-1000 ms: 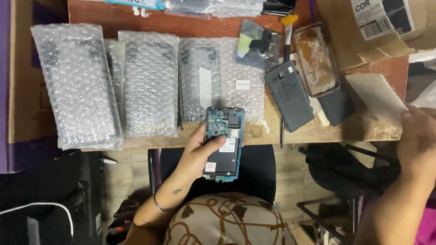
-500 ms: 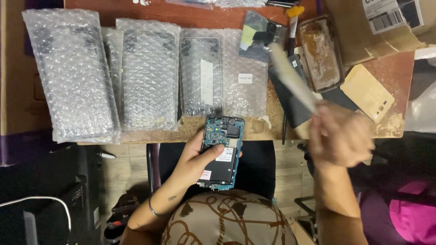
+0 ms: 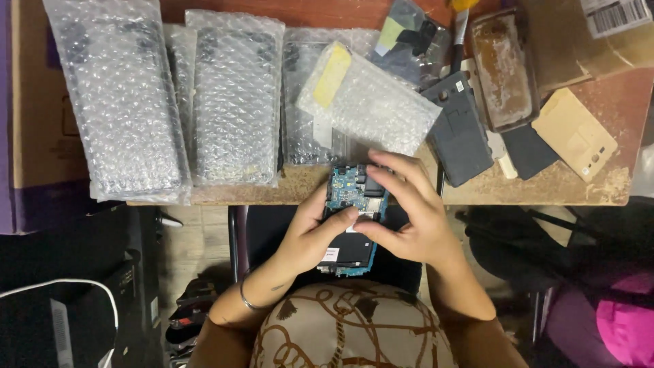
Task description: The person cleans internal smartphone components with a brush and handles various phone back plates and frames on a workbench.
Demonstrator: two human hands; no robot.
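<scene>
Both hands clasp a flat blue circuit board [image 3: 352, 221] below the table edge: left hand [image 3: 315, 235] cradling, right hand [image 3: 407, 215] newly pinching it, after dropping a bubble-wrap pouch [image 3: 371, 102] onto the table

The right hand [image 3: 409, 215], a second ago off at the right edge and half a second ago blurred in motion carrying a bubble-wrap pouch [image 3: 368, 102], now rests on the opened phone [image 3: 353, 218] with the left hand [image 3: 317, 232]. The pouch now lies tilted on the table [image 3: 545, 191], over the row of wrapped packs [image 3: 235, 95].
</scene>
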